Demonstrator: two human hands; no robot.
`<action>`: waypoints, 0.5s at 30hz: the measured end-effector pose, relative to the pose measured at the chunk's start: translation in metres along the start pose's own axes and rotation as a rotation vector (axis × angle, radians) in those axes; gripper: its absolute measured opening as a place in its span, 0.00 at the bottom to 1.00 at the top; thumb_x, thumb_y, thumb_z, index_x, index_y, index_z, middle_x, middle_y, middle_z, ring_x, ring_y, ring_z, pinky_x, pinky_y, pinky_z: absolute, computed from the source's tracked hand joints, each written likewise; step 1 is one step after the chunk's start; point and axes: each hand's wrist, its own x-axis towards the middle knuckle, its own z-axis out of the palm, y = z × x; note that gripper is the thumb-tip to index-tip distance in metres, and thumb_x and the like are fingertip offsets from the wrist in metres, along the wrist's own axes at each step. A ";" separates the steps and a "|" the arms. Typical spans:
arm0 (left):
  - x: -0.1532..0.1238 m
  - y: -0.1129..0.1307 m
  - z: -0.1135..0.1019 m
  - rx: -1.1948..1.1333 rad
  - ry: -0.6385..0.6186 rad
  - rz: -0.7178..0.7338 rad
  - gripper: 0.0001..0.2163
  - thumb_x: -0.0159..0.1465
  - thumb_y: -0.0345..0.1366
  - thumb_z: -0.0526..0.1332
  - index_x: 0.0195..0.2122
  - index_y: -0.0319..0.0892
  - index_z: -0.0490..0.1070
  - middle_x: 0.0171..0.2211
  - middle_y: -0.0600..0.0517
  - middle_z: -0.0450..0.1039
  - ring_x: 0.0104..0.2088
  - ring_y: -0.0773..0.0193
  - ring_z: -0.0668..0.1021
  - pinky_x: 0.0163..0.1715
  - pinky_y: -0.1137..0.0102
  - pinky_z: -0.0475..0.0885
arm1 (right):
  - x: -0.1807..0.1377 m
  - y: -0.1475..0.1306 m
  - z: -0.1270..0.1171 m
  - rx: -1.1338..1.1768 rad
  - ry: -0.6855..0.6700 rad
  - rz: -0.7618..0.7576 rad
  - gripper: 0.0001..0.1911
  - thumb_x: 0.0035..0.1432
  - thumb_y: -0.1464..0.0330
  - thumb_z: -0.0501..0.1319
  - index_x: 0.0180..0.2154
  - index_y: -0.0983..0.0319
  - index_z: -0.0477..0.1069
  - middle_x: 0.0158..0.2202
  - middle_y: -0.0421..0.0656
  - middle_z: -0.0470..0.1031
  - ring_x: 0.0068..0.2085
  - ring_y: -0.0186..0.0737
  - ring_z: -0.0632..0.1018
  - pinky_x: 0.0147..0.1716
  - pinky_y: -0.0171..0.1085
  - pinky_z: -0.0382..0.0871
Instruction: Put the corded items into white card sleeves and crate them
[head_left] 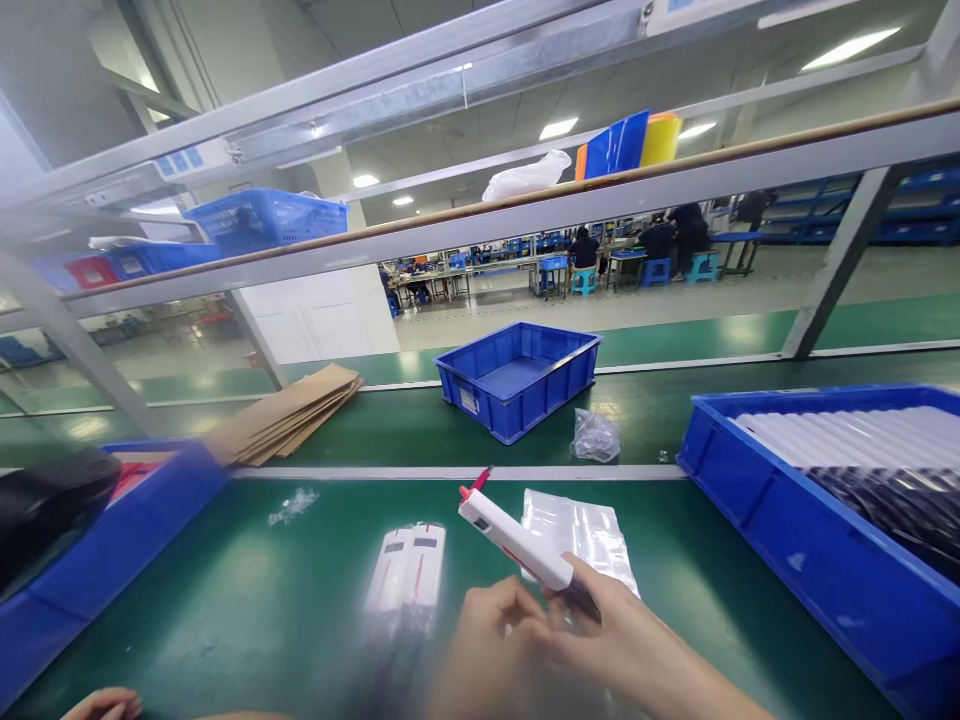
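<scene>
My right hand (622,630) is closed round the lower end of a white stick-shaped device with a red tip (510,535), which points up and to the left above the green table. My left hand (487,640) has its fingers curled and pinched against the same lower end, touching the right hand. Something clear, perhaps a plastic bag, blurs around both hands. A flat stack of clear plastic bags (581,525) lies just behind the device. Two white bagged devices (409,570) lie side by side on the table to the left of my hands.
An empty blue bin (517,375) stands on the far belt beside a crumpled clear bag (596,435) and flat cardboard sheets (289,410). At right, a blue bin (757,490) holds white tubes; at left, another blue bin (112,545) holds dark items. People work at distant tables.
</scene>
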 end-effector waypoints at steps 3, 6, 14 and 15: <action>0.000 -0.001 0.001 -0.006 0.034 0.042 0.18 0.59 0.50 0.64 0.24 0.40 0.66 0.22 0.54 0.65 0.25 0.65 0.67 0.28 0.72 0.61 | -0.004 0.000 0.002 0.040 -0.036 -0.036 0.12 0.51 0.70 0.64 0.40 0.59 0.69 0.38 0.39 0.73 0.43 0.44 0.75 0.41 0.34 0.70; -0.001 0.000 0.001 -0.007 0.061 0.099 0.17 0.62 0.48 0.63 0.24 0.40 0.65 0.22 0.55 0.63 0.26 0.67 0.65 0.28 0.73 0.59 | -0.009 -0.002 0.001 0.044 -0.054 -0.027 0.16 0.48 0.70 0.65 0.42 0.59 0.71 0.39 0.39 0.75 0.42 0.46 0.76 0.41 0.37 0.71; -0.002 -0.012 -0.022 0.003 0.079 0.129 0.25 0.61 0.59 0.61 0.25 0.39 0.67 0.22 0.55 0.64 0.25 0.68 0.67 0.27 0.73 0.60 | -0.051 0.034 -0.054 -0.388 0.086 0.066 0.28 0.67 0.45 0.48 0.32 0.56 0.76 0.27 0.40 0.76 0.33 0.43 0.77 0.36 0.37 0.70; -0.001 -0.013 -0.024 -0.010 0.071 0.142 0.26 0.60 0.61 0.62 0.25 0.39 0.67 0.22 0.55 0.65 0.24 0.68 0.67 0.27 0.74 0.60 | -0.059 0.043 -0.062 -0.424 0.143 0.081 0.28 0.65 0.43 0.50 0.32 0.54 0.78 0.24 0.39 0.75 0.29 0.42 0.76 0.34 0.37 0.71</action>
